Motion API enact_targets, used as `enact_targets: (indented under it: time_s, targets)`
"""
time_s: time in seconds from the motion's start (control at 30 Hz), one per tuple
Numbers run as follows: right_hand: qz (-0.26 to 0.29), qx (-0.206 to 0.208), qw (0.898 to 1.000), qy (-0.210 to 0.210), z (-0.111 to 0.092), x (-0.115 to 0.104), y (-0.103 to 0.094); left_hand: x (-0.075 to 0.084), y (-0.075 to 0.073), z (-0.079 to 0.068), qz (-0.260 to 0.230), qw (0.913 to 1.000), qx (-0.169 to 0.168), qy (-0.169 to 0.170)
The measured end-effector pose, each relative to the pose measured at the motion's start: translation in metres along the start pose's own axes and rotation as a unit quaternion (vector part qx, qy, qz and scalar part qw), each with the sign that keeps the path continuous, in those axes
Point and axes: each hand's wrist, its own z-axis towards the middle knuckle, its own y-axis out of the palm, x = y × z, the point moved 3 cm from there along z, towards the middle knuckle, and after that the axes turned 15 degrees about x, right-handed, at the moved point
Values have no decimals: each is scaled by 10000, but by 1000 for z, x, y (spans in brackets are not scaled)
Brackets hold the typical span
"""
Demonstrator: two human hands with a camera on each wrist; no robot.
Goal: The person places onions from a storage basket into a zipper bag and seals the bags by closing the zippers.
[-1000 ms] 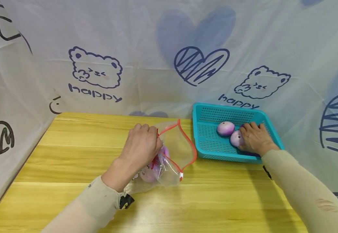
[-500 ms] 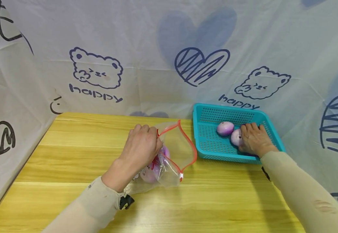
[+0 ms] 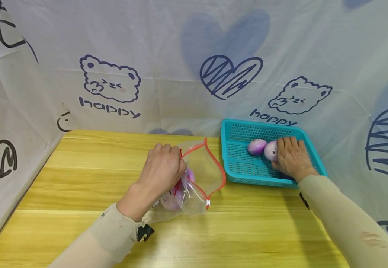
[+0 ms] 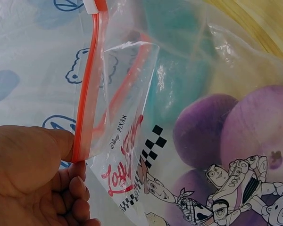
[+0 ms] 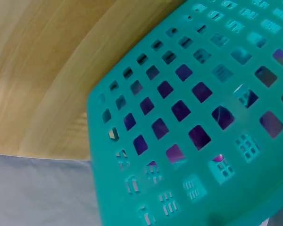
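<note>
My left hand (image 3: 163,165) pinches the red edge of a clear slider zip bag (image 4: 127,94) between thumb and fingers. The bag's mouth gapes to the right, its white slider (image 3: 208,202) at the near corner. Inside lie several round purple things (image 4: 257,125), one with a small brown star-shaped scar. My right hand (image 3: 291,156) is down in the turquoise basket (image 3: 227,156), fingers curled over a purple-and-white ball (image 3: 270,151) with a dark dot. A second purple-and-white ball (image 3: 256,147) touches it on the left. Below my palm shows something dark purple (image 3: 285,177).
The basket stands at the back right of the wooden table (image 3: 90,167), close to a white printed cloth (image 3: 167,44) hung behind. In the right wrist view the basket's perforated wall (image 5: 179,110) hides the hand; purple shows through its holes.
My right hand has shifted slightly toward the back of the basket, and the ball at its fingers moved the same way. The other ball slid slightly left. My left hand and the bag hold still.
</note>
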Motion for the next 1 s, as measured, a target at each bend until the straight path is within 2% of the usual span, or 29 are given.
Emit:
enact_targets:
  time_s: [0.27, 0.67, 1.0]
  targets:
    - [55, 423, 9991, 12, 9, -5, -11, 0, -1, 0, 2, 10000, 52, -1]
    - [68, 580, 9982, -97, 22, -16, -18, 0, -2, -1, -38, 10000, -13, -69]
    - [82, 940, 9951, -283, 33, -32, -32, 0, -3, 0, 3, 9999, -32, -105]
